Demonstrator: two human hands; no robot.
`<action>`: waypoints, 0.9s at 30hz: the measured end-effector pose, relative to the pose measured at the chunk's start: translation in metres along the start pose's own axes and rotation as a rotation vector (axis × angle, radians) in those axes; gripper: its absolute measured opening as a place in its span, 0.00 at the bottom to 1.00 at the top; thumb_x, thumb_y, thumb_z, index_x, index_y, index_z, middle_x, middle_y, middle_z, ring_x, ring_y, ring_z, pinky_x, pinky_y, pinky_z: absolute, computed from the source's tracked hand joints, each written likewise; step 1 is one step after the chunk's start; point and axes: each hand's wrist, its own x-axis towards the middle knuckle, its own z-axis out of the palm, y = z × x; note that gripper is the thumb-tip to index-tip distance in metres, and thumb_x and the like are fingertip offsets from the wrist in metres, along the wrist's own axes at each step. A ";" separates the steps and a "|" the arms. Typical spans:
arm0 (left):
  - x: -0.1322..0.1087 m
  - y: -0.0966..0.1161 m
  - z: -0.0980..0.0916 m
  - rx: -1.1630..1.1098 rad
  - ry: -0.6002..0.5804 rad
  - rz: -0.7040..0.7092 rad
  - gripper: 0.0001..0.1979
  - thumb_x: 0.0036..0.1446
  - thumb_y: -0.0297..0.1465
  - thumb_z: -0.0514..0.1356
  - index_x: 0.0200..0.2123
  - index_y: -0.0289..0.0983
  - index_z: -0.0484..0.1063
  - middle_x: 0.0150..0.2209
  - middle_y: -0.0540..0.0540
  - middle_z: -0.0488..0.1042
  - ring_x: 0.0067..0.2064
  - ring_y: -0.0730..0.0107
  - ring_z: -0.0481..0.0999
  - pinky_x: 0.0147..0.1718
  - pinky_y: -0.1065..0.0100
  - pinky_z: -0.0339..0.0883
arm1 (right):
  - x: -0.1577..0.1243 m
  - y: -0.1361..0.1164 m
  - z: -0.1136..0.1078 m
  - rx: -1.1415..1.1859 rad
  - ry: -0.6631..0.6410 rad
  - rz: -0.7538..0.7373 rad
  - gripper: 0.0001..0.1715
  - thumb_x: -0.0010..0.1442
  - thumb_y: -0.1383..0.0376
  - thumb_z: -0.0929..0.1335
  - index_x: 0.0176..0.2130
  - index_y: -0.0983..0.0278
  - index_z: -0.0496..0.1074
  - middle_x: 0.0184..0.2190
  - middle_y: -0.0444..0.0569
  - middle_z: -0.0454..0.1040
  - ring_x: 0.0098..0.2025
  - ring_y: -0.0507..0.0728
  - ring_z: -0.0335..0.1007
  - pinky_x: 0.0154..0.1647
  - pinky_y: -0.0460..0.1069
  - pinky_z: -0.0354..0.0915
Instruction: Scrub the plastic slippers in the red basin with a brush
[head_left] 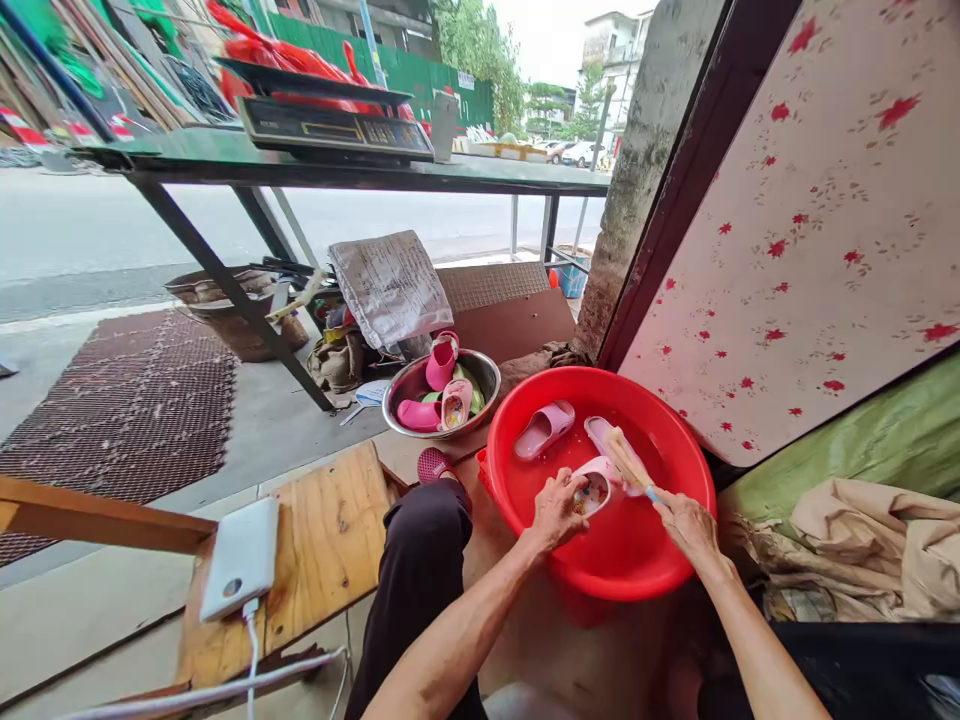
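Note:
My left hand (556,510) grips a pink child's slipper (592,487) with a cartoon print inside, holding it over the water in a round red plastic basin (577,378). My right hand (690,530) closes on the blue-tipped end of a wooden scrub brush (628,460), whose head lies against a second pink slipper (602,435). A third pink slipper (544,430) floats in the basin, out of reach of the brush. To the left, a steel bowl (491,378) holds more pink slippers and some green ones.
A dark pink shoe (433,465) lies by my dark-trousered knee (420,570). On a wooden board (330,530) sits a white power bank (240,558) with a cable. Beyond stand a weighing scale (335,128) on a metal table, a floral panel and crumpled cloth.

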 end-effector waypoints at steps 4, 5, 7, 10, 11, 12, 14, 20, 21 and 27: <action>0.011 -0.012 -0.002 0.035 -0.058 -0.082 0.43 0.44 0.41 0.79 0.65 0.55 0.72 0.63 0.46 0.65 0.57 0.50 0.73 0.51 0.58 0.72 | -0.001 0.017 0.016 0.062 -0.084 -0.002 0.27 0.72 0.61 0.63 0.63 0.55 0.80 0.53 0.52 0.85 0.55 0.63 0.81 0.47 0.49 0.71; 0.012 -0.014 0.000 0.044 -0.082 -0.071 0.39 0.47 0.40 0.77 0.64 0.55 0.72 0.63 0.45 0.65 0.58 0.49 0.73 0.52 0.57 0.71 | -0.002 0.018 0.018 0.073 -0.092 -0.009 0.27 0.72 0.61 0.62 0.63 0.56 0.80 0.54 0.52 0.85 0.56 0.63 0.81 0.48 0.50 0.71; 0.012 -0.015 0.004 0.035 -0.113 -0.013 0.31 0.56 0.37 0.71 0.63 0.53 0.72 0.62 0.43 0.65 0.59 0.49 0.72 0.53 0.56 0.71 | -0.004 0.012 0.018 0.098 -0.110 -0.024 0.29 0.72 0.61 0.60 0.64 0.58 0.79 0.54 0.53 0.85 0.56 0.64 0.81 0.49 0.51 0.72; 0.010 -0.012 0.007 -0.020 -0.104 0.033 0.25 0.64 0.32 0.61 0.64 0.46 0.66 0.65 0.41 0.64 0.59 0.53 0.72 0.55 0.57 0.70 | -0.010 -0.007 0.018 0.135 -0.147 -0.065 0.32 0.71 0.61 0.58 0.64 0.60 0.79 0.53 0.55 0.85 0.56 0.65 0.81 0.50 0.52 0.72; 0.010 -0.010 0.005 -0.031 -0.091 0.014 0.26 0.64 0.31 0.59 0.65 0.44 0.64 0.65 0.39 0.64 0.59 0.54 0.72 0.56 0.58 0.69 | -0.014 -0.014 0.019 0.150 -0.164 -0.088 0.32 0.71 0.61 0.58 0.63 0.61 0.80 0.53 0.55 0.85 0.56 0.66 0.82 0.50 0.52 0.72; 0.010 -0.009 0.003 -0.032 -0.084 -0.017 0.27 0.64 0.30 0.59 0.66 0.42 0.63 0.65 0.38 0.65 0.60 0.54 0.71 0.57 0.58 0.68 | -0.018 -0.021 0.019 0.165 -0.181 -0.106 0.32 0.71 0.60 0.58 0.62 0.60 0.81 0.52 0.55 0.85 0.55 0.66 0.82 0.50 0.53 0.72; 0.010 -0.007 -0.004 -0.010 -0.091 -0.088 0.30 0.63 0.27 0.58 0.68 0.38 0.61 0.64 0.36 0.68 0.63 0.51 0.69 0.61 0.58 0.64 | -0.028 -0.032 0.020 0.212 -0.200 -0.136 0.33 0.70 0.57 0.57 0.60 0.59 0.83 0.49 0.55 0.86 0.54 0.67 0.82 0.49 0.53 0.73; 0.009 -0.006 -0.006 0.019 -0.020 -0.223 0.38 0.59 0.22 0.57 0.73 0.37 0.58 0.61 0.34 0.73 0.63 0.49 0.71 0.62 0.56 0.61 | -0.055 -0.043 0.023 0.423 -0.144 -0.308 0.35 0.73 0.52 0.56 0.64 0.56 0.80 0.58 0.51 0.83 0.60 0.64 0.79 0.56 0.51 0.73; 0.010 -0.006 -0.004 0.016 -0.003 -0.225 0.40 0.59 0.21 0.57 0.74 0.37 0.57 0.61 0.34 0.74 0.63 0.49 0.71 0.61 0.56 0.61 | -0.056 -0.044 0.025 0.397 -0.154 -0.295 0.35 0.73 0.53 0.56 0.65 0.57 0.79 0.59 0.52 0.82 0.61 0.64 0.79 0.56 0.51 0.73; 0.014 -0.005 -0.003 0.021 0.001 -0.247 0.31 0.64 0.29 0.58 0.69 0.40 0.65 0.66 0.36 0.72 0.65 0.47 0.70 0.65 0.50 0.60 | -0.041 -0.046 0.037 0.055 -0.223 -0.117 0.33 0.74 0.62 0.55 0.66 0.60 0.77 0.55 0.57 0.84 0.58 0.67 0.80 0.54 0.55 0.73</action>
